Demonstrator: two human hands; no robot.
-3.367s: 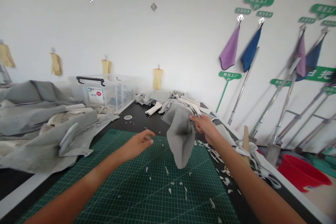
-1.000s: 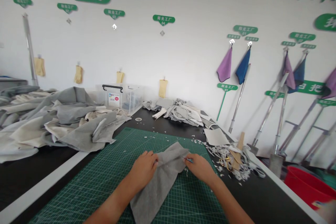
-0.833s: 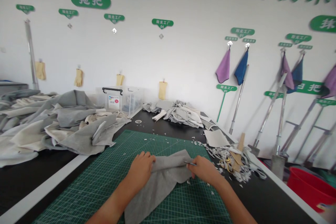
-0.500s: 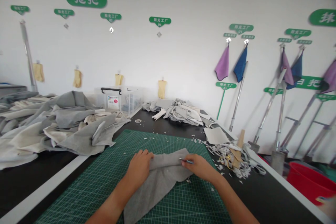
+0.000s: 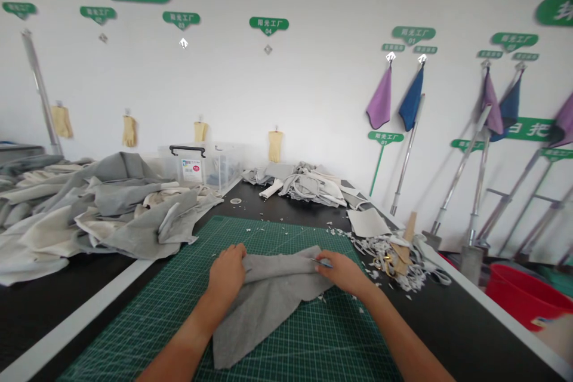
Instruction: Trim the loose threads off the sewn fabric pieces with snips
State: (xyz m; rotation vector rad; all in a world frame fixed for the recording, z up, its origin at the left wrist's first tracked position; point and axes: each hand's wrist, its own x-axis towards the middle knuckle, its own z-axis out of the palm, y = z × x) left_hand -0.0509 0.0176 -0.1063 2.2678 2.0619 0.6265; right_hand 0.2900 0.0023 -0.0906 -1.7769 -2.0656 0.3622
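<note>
Head view. Left hand [image 5: 227,277] sits on a fold of the grey cloth [image 5: 264,304], fingers curled over the fold and pressing down; whether it also pinches the cloth cannot be told. Right hand [image 5: 342,271] is closed around a small pointed metal tool [image 5: 323,262], its tip at the far right edge of the fold. The exact tool type is too small to tell.

Cloth lies flat on the green cutting mat [image 5: 120,340], between the hands, near the mat's far right side. Its loose end spreads toward the person. Small pale scraps [image 5: 385,265] are heaped to the right on the black table [image 5: 447,328], with a tangle of trimmings around what look like scissors [image 5: 379,264]. Further scraps dot the mat.

Far left: large pile of grey and cream cloth [image 5: 111,215]. Far end: clear plastic box [image 5: 201,168]. Red bucket [image 5: 519,301] stands on the floor, right.

Risks, judged: tool tip close to right fingers, so a slip could prick them. Tip could also snag or tear the cloth if the fold shifts. Loose end may drag scraps along.
</note>
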